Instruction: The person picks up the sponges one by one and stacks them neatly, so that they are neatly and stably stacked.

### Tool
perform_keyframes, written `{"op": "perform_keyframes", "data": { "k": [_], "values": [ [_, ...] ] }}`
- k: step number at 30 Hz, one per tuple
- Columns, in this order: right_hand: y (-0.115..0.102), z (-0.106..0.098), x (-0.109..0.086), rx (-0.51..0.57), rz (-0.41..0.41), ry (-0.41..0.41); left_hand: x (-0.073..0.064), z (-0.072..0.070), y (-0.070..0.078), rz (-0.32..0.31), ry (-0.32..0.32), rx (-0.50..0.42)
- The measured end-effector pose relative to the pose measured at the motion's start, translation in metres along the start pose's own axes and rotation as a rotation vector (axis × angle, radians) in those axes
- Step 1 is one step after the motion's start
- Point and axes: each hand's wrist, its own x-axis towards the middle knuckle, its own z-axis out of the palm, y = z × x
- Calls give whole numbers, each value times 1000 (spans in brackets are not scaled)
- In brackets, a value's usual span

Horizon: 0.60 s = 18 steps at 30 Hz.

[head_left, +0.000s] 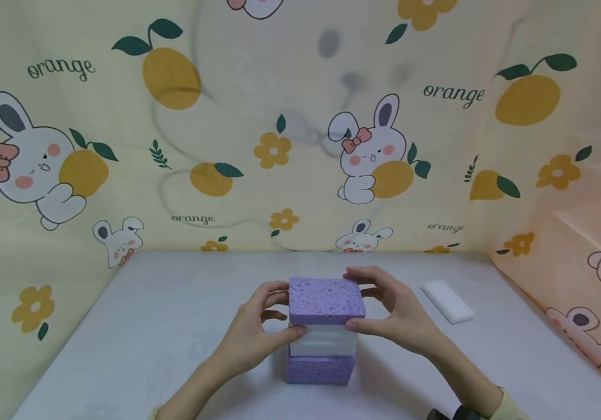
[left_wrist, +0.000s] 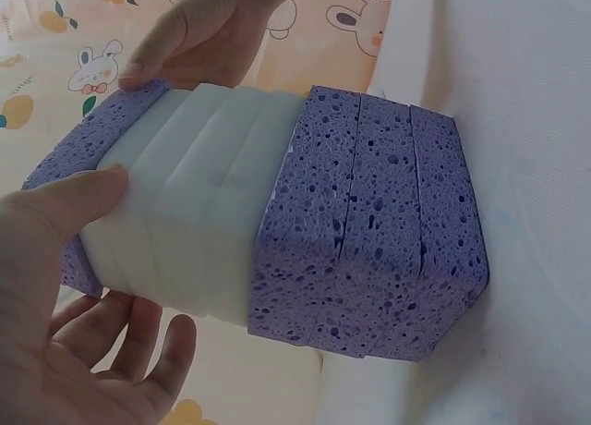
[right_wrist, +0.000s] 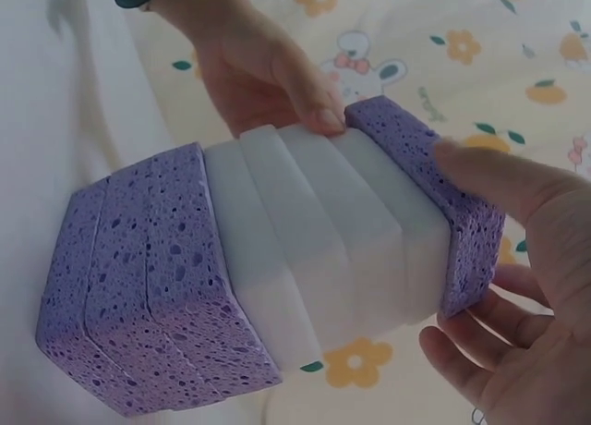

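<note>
A stack of sponges stands on the table, with several white sponges (head_left: 326, 340) between purple sponges (head_left: 321, 370) at the bottom and one purple sponge (head_left: 325, 298) on top. In the wrist views, the bottom part shows three purple layers, and the white layers sit slightly out of line. My right hand (head_left: 397, 309) pinches the top purple sponge, thumb on its front edge and fingers at its far right side. On the other side my left hand (head_left: 250, 326) holds the stack's upper end, thumb against the top white layer and fingertips along the purple sponge's left side.
A single white sponge (head_left: 447, 301) lies on the table to the right, beyond my right hand. The light table (head_left: 174, 350) meets a printed cloth backdrop (head_left: 300, 192) at the back and both sides.
</note>
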Motion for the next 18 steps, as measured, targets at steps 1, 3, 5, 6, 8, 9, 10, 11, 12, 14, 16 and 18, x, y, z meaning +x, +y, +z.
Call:
{"op": "perform_keyframes", "data": {
  "k": [1, 3, 5, 6, 8, 9, 10, 11, 12, 14, 16, 18],
  "values": [
    [0, -1, 0, -2, 4, -2, 0, 0, 0, -3, 1, 3],
    [-1, -2, 0, -9, 10, -5, 0, 0, 0, -11, 1, 9],
    [-2, -3, 0, -18, 19, -9, 0, 1, -1, -27, 4, 15],
    [-2, -3, 0, -23, 21, -10, 0, 1, -1, -35, 5, 20],
    [-3, -4, 0, -33, 25, -8, 0, 1, 0, -47, 6, 15],
    [-2, -5, 0, -33, 24, -8, 0, 1, 0, -51, 7, 14],
    [-2, -5, 0, -33, 22, -6, 0, 1, 0, -51, 7, 14],
    [-1, -5, 0, -32, 20, -5, 0, 1, -1, -49, 6, 12],
    [0, -6, 0, -28, 13, -4, 0, 1, -1, -48, 4, 12],
    [1, -7, -1, -19, 8, -2, 0, 0, -1, -45, -4, 10],
    [2, -10, -1, -10, 5, 0, 0, 0, -2, -50, -6, 14],
    [2, -14, -1, 1, 15, 9, 0, 0, -1, -61, 0, 20]
  ]
}}
